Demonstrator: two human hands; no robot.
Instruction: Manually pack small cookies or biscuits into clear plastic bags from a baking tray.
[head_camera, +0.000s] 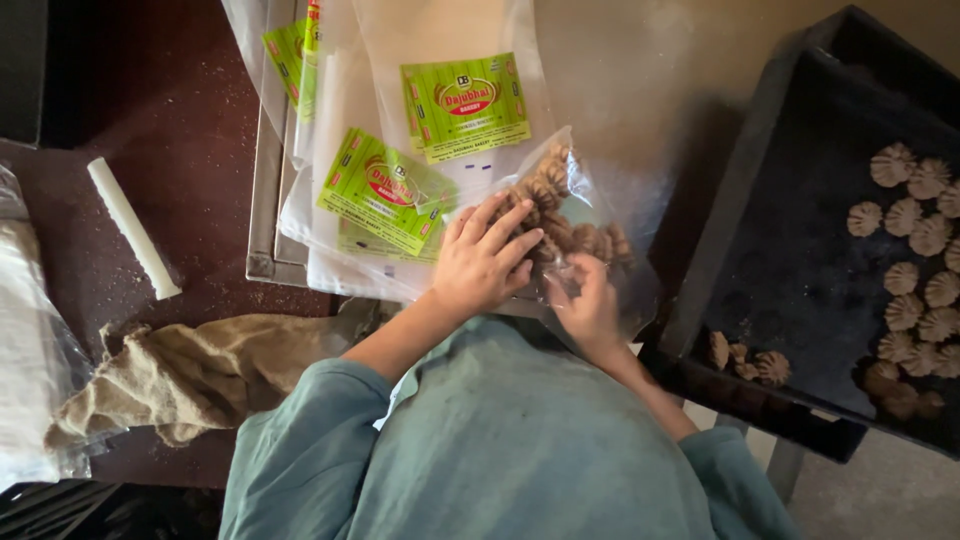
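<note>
On table: 2 hands (482, 262) (588, 312) grip 1 cookie bag (570, 225) (3 labels (465, 105)).

1. There is one view only, from a camera worn on the person's head.
2. It looks almost straight down over the person's own chest and teal sleeves, which fill the lower middle.
3. It sits close: the left hand (483, 262) and right hand (590, 312) lie near the centre, at arm's reach.
4. The top edge reaches a stack of clear bags with green labels (430, 150); the right side takes in a dark baking tray (790, 250), the left a dark tabletop (170, 130).
</note>
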